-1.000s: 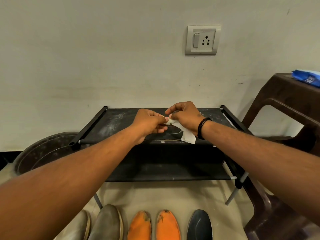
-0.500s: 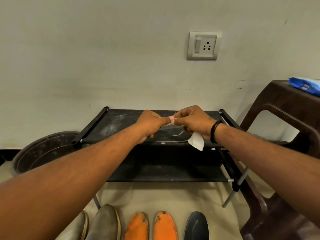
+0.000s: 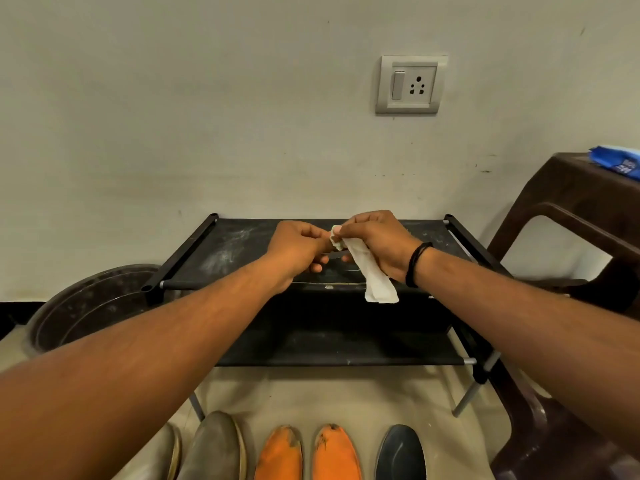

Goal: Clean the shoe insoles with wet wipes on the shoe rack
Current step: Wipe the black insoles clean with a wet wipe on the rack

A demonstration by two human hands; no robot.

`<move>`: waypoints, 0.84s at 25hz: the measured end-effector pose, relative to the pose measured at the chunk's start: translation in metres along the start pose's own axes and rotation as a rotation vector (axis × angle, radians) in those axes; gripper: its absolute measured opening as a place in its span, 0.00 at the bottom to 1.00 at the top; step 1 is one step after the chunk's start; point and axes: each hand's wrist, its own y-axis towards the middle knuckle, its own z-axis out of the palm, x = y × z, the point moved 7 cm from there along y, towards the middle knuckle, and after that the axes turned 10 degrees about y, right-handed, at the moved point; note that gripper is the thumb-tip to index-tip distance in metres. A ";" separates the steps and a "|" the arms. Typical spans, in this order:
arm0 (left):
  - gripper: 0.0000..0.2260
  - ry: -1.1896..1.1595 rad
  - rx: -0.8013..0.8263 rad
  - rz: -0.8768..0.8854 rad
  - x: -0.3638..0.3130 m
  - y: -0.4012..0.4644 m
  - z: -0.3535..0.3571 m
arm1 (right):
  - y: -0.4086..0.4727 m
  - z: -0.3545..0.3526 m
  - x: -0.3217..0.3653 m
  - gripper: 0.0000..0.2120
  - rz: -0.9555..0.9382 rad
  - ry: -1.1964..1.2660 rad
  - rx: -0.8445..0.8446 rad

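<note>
Both hands over shoe rack: right hand pinches wet wipe, left hand fingers curled at its top, hold unclear. Insoles on floor, brown stool right, tub left.

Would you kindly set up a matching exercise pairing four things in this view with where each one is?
Things:
1. wet wipe
2. blue wipes packet
3. orange insoles
4. round tub

Places:
A. on the floor, in front of the shoe rack
B. on the brown plastic stool
C. left of the shoe rack
D. held between both hands

Pairs: 1-D, 2-B, 3-A, 4-C
</note>
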 end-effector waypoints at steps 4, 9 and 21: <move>0.02 0.398 -0.154 0.268 -0.010 0.000 -0.007 | 0.005 0.003 -0.003 0.09 -0.036 -0.134 -0.027; 0.06 0.815 0.123 0.456 0.006 0.001 0.006 | 0.004 -0.001 -0.002 0.06 -0.217 -0.859 0.068; 0.15 0.861 0.261 0.409 0.009 0.006 0.012 | 0.017 0.013 0.004 0.11 -0.174 -1.266 0.288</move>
